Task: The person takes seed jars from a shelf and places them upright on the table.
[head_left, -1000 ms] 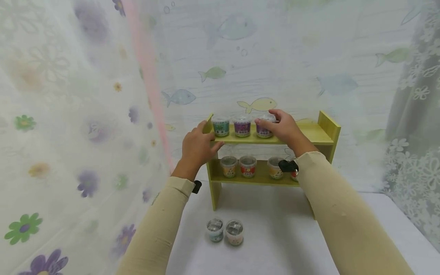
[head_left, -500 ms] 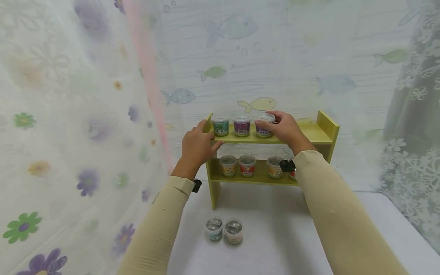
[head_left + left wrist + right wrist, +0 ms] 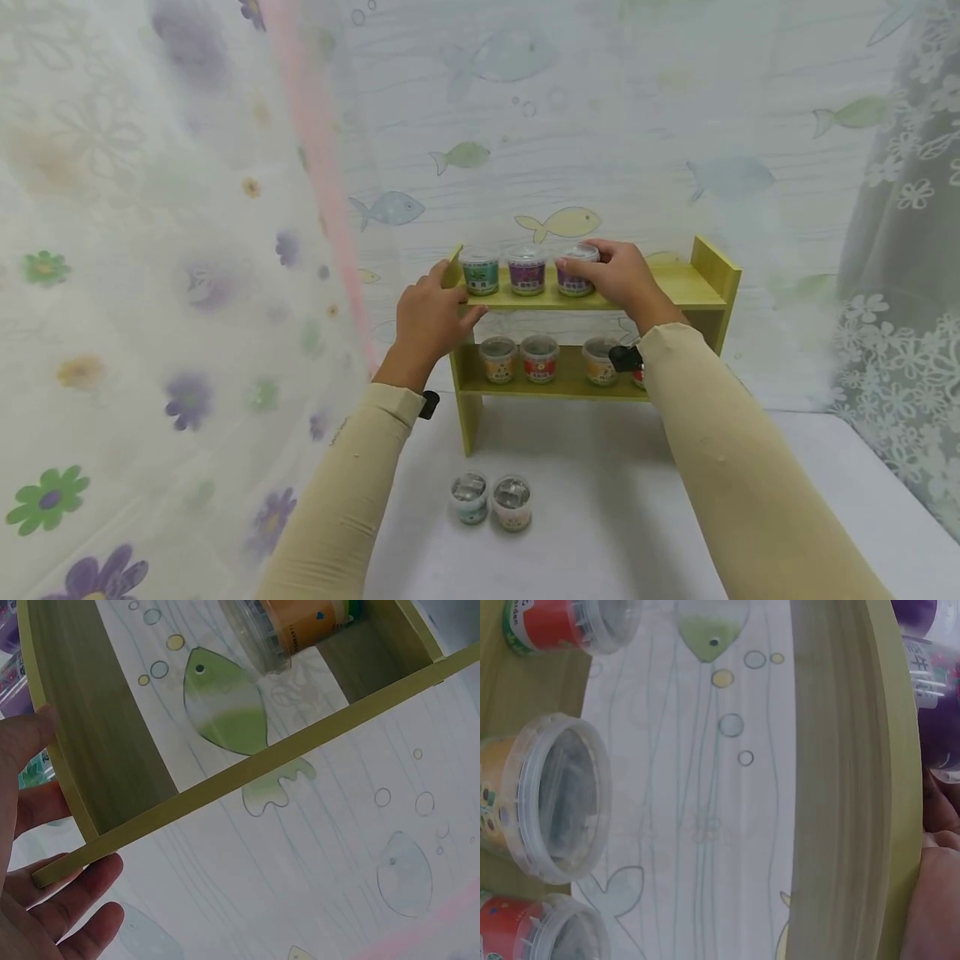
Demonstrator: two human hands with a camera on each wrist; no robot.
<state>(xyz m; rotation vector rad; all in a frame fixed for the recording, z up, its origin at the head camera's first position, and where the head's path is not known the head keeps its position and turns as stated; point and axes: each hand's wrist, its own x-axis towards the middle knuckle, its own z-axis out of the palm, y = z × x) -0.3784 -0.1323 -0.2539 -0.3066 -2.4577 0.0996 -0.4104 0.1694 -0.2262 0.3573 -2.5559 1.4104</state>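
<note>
My right hand (image 3: 626, 279) grips a small lidded plastic cup with a purple label (image 3: 573, 282) on the top board of a yellow-green two-tier shelf (image 3: 678, 287). Thumb and fingers lie around its upper part. To its left on that board stand another purple cup (image 3: 527, 277) and a teal cup (image 3: 481, 275). My left hand (image 3: 427, 321) holds the shelf's left end; in the left wrist view its fingers (image 3: 90, 889) wrap the side panel (image 3: 247, 765). In the right wrist view only part of the right hand (image 3: 939, 900) shows, beside the board edge.
On the lower board sit orange cups (image 3: 498, 367) and red cups (image 3: 540, 367); one at the right is partly behind my right arm. Two pale cups (image 3: 512, 508) stand on the white tabletop (image 3: 585, 533) in front. Printed curtains (image 3: 630, 108) hang behind and at the left.
</note>
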